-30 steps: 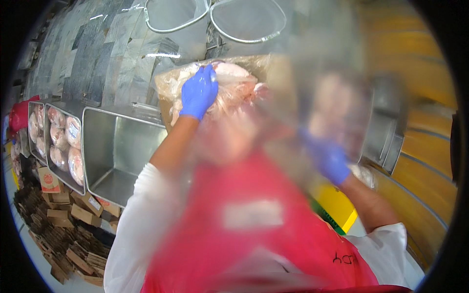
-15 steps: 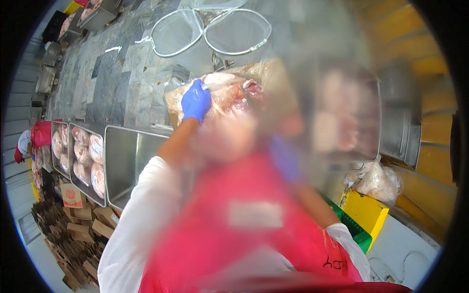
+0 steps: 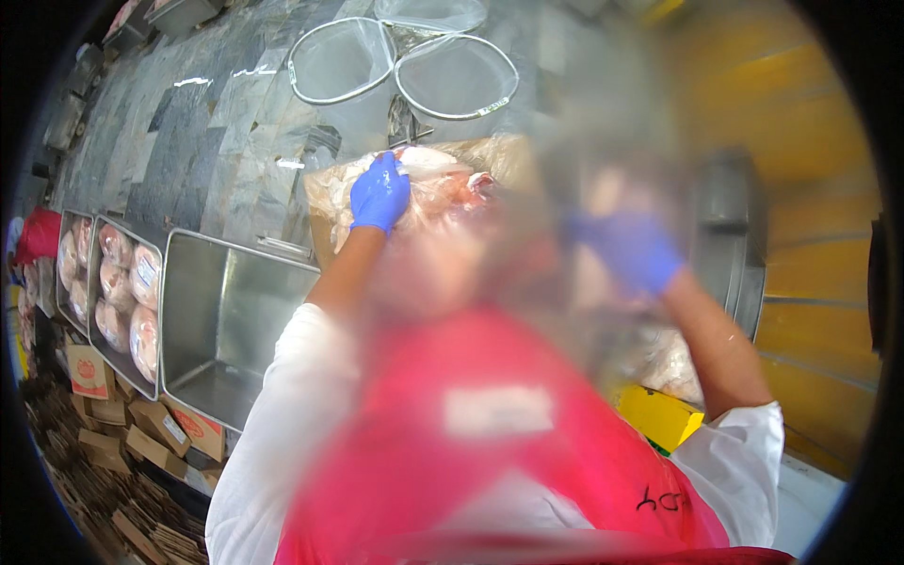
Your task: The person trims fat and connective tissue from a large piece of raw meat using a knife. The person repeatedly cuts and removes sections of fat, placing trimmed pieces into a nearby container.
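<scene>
In front of me is a cardboard box (image 3: 321, 209) filled with raw meat (image 3: 435, 193) in clear plastic. My left hand (image 3: 379, 192), in a blue glove, lies at the box's left part with its fingers curled closed on the plastic wrap over the meat. My right hand (image 3: 633, 247), also blue-gloved, is off to the right, above or beside a blurred container with pale meat (image 3: 612, 188). A smear over the picture hides its fingers and whatever they touch. The box's right and near sides are blurred too.
An open metal bin (image 3: 240, 292) stands at my left, beside another bin with wrapped round meat pieces (image 3: 115, 282). Flattened and folded cardboard boxes (image 3: 141, 438) lie below. Clear bags on round hoops (image 3: 457, 77) are ahead. At right are a yellow box (image 3: 659, 416) and a plastic bag (image 3: 667, 363).
My right hand has moved up and to the right, from near my apron to the blurred meat container. My left hand keeps its hold on the plastic wrap. The view has shifted slightly.
</scene>
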Demonstrator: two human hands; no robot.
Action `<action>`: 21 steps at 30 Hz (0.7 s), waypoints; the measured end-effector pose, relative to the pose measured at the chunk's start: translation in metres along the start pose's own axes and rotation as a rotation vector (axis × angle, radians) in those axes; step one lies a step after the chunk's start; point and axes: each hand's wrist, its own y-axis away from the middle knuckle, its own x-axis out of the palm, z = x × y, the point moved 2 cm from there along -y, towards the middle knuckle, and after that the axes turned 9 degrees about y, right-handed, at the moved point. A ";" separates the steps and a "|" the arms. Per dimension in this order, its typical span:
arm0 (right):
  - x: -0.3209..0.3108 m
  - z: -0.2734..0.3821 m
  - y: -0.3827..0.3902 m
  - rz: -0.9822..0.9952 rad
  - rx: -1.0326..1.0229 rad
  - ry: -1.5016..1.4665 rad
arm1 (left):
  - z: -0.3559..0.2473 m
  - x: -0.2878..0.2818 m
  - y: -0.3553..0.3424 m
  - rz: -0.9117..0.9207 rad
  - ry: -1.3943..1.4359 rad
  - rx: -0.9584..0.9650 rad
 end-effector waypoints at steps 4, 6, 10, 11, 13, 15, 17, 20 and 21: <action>-0.027 -0.035 -0.063 0.155 -0.256 -0.019 | -0.008 -0.008 -0.001 0.059 0.024 -0.014; -0.027 -0.043 -0.086 0.263 -0.302 -0.043 | -0.010 -0.009 -0.003 0.060 0.041 -0.006; 0.011 -0.058 -0.083 0.358 -0.220 -0.366 | -0.014 -0.012 -0.005 0.106 0.011 -0.047; 0.022 -0.051 -0.067 0.303 -0.213 -0.320 | -0.016 -0.011 -0.005 0.127 0.001 -0.060; 0.049 -0.037 -0.042 0.174 -0.198 -0.237 | -0.015 -0.012 -0.001 0.088 0.008 -0.064; 0.072 -0.033 -0.014 0.193 -0.051 -0.488 | -0.011 -0.006 -0.003 0.036 0.014 -0.032; 0.118 -0.028 0.011 0.031 -0.010 -0.620 | -0.008 0.001 0.001 -0.024 0.017 -0.042; 0.169 -0.015 0.029 -0.049 0.062 -0.733 | -0.015 -0.007 0.000 -0.042 -0.008 -0.078; 0.183 -0.015 0.033 -0.032 0.089 -0.703 | -0.020 -0.010 -0.002 -0.038 -0.015 -0.088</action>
